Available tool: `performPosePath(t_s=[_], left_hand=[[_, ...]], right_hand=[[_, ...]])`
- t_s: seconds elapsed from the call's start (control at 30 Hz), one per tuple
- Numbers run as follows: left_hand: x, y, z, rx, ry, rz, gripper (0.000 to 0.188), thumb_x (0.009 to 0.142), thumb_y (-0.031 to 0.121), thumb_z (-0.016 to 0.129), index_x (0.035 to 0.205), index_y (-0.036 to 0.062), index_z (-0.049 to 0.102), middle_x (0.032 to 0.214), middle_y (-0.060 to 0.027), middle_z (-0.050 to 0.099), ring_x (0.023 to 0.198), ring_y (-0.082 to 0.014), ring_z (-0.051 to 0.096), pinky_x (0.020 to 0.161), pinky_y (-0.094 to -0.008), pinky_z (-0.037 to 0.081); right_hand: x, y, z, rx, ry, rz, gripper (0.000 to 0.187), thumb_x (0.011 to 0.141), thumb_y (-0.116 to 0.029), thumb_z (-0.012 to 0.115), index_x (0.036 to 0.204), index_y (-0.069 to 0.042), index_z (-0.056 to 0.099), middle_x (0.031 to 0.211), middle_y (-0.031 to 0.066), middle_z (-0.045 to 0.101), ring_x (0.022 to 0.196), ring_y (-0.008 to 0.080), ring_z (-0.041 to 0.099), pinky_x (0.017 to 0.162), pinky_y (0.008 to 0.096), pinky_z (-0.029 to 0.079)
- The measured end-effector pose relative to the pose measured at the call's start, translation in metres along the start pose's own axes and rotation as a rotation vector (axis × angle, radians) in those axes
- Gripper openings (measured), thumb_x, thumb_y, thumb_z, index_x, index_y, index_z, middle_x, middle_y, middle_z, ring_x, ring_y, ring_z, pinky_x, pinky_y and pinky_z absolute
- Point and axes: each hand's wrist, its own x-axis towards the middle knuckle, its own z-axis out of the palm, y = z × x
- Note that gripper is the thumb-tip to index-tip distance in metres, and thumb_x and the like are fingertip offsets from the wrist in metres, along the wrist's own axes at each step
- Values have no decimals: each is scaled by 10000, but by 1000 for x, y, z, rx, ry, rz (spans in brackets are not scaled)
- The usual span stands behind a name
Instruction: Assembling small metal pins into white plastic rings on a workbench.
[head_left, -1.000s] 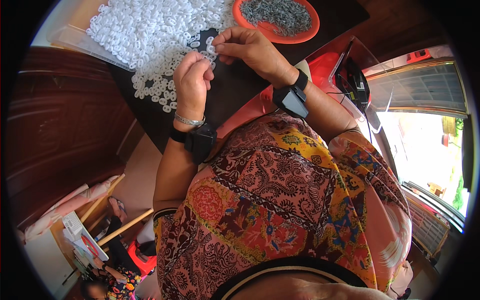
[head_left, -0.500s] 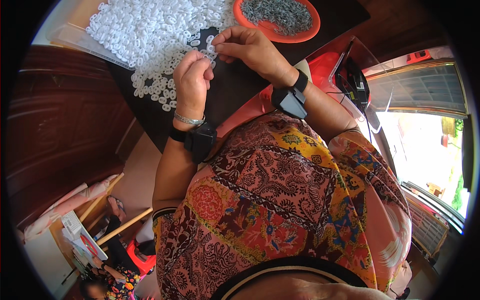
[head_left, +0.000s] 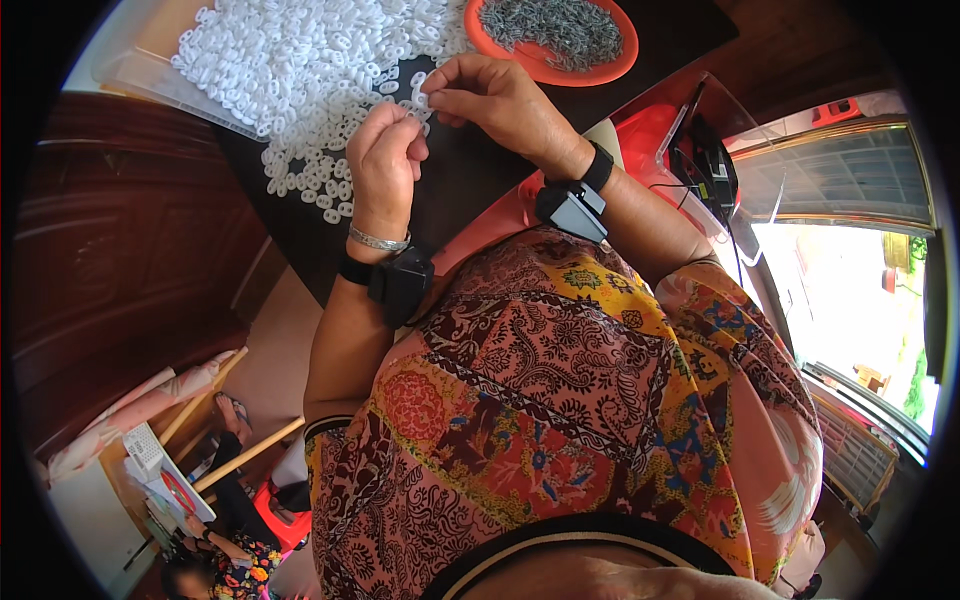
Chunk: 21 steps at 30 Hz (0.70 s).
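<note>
White plastic pieces [head_left: 300, 50] heaped over dark table [head_left: 462, 170], right hand [head_left: 510, 105] pinching one, left hand [head_left: 384, 165] curled, hold unclear

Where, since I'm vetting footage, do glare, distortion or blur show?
Head view: the window is washed out nearly white; head view: the wood panel looks bowed near the left edge; head view: left hand and right hand show no clear motion blur.

Left hand [head_left: 385, 160], 11 o'clock: curled fingertips hidden, contents indeterminable; right hand [head_left: 510, 108], 12 o'clock: partly self-concealed; white oval pieces [head_left: 290, 60], 11 o'clock, and orange dish [head_left: 587, 78], 1 o'clock: truncated by upper edge; grey slivers [head_left: 560, 32]: too small to identify; another person [head_left: 255, 572], 7 to 8 o'clock: cropped below
</note>
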Motion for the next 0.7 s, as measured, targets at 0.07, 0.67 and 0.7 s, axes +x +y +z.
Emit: performPosePath(t_s=[0.07, 0.67, 0.7], left_hand=[[0, 0, 0, -2, 4, -3, 141, 820, 121, 502, 709, 40, 533, 582, -3, 486, 472, -54, 399, 419, -199, 304], [0, -3, 2, 102, 43, 104, 131, 809, 69, 506, 691, 14, 522, 585, 5, 478, 530, -65, 430, 488, -227, 340], [0, -3, 2, 95, 36, 106, 131, 810, 70, 505, 692, 16, 523, 585, 8, 476, 529, -65, 428, 489, -226, 338]], right_hand=[[0, 0, -1, -5, -3, -9, 152, 880, -97, 584, 1002, -9, 608, 827, 9, 602, 730, 71, 556, 676, 202, 463], [-3, -5, 1, -61, 9, -43, 161, 854, -75, 609, 1002, -13, 615, 854, 3, 614, 763, 57, 564, 692, 197, 462], [-3, -5, 1, -65, 6, -44, 159, 854, -78, 611, 999, -13, 616, 854, 2, 615, 763, 57, 565, 692, 196, 462]])
